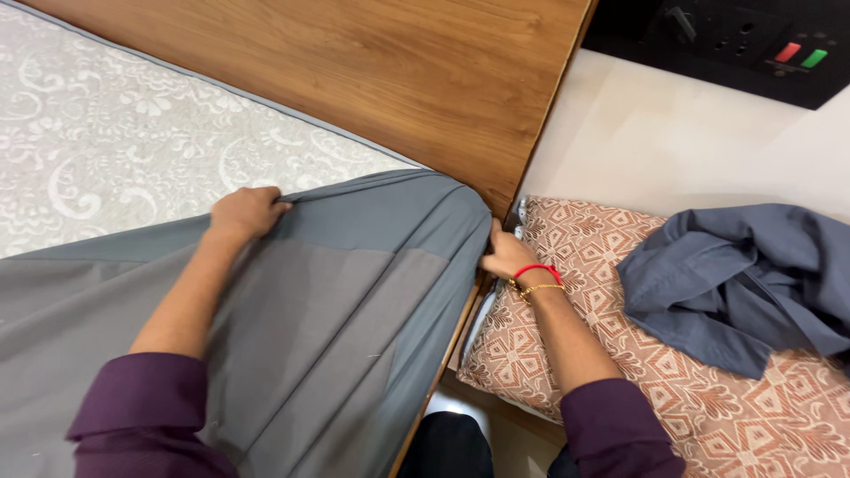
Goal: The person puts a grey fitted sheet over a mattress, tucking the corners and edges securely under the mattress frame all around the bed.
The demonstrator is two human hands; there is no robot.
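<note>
The grey sheet [336, 292] covers the near part of the patterned white mattress [133, 150], its far right corner drawn over the mattress corner beside the wooden headboard [398, 80]. The left hand [246, 212] is closed, pinching the sheet's far edge. The right hand [506, 255] grips the corner fabric at the right side, fingers partly hidden. Risk: uneven pull could slip the corner off; fingers may pinch against the headboard.

Purple long sleeves pushed up both arms; red thread & gold bangle [537, 278] on rt wrist.
</note>
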